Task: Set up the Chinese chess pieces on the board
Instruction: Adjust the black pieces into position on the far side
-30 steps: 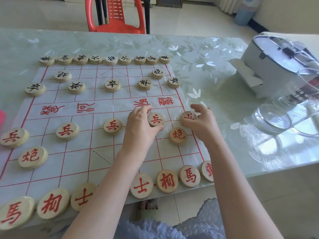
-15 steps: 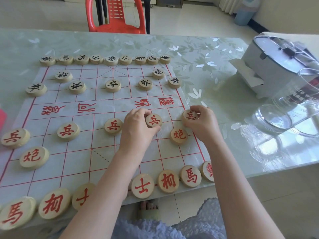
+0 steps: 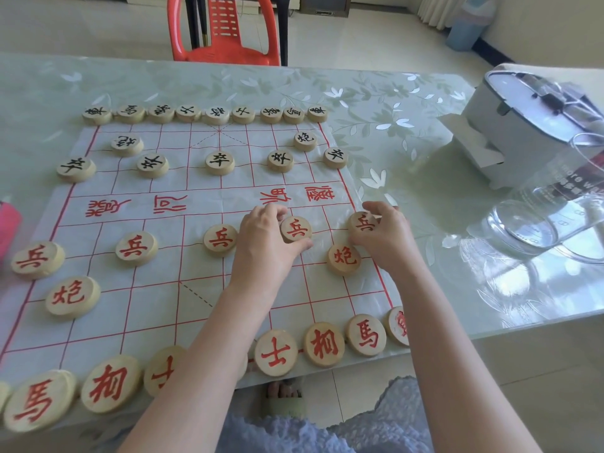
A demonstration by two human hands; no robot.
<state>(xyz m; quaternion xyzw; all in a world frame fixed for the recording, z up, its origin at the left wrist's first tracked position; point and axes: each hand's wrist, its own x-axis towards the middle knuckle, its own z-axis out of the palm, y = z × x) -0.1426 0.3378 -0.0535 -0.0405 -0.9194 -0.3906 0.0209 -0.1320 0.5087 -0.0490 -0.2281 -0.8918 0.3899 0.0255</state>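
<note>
At the near edge, red back rank lined up; its centre hidden under the left forearm, general not confirmable; both red cannons placed; soldier row next: left hand pinches the fourth soldier on its point, right hand curls round the edge soldier at the board margin; beyond the river, black side shows all sixteen pieces; judged nearly done, only final seating of these two left.
</note>
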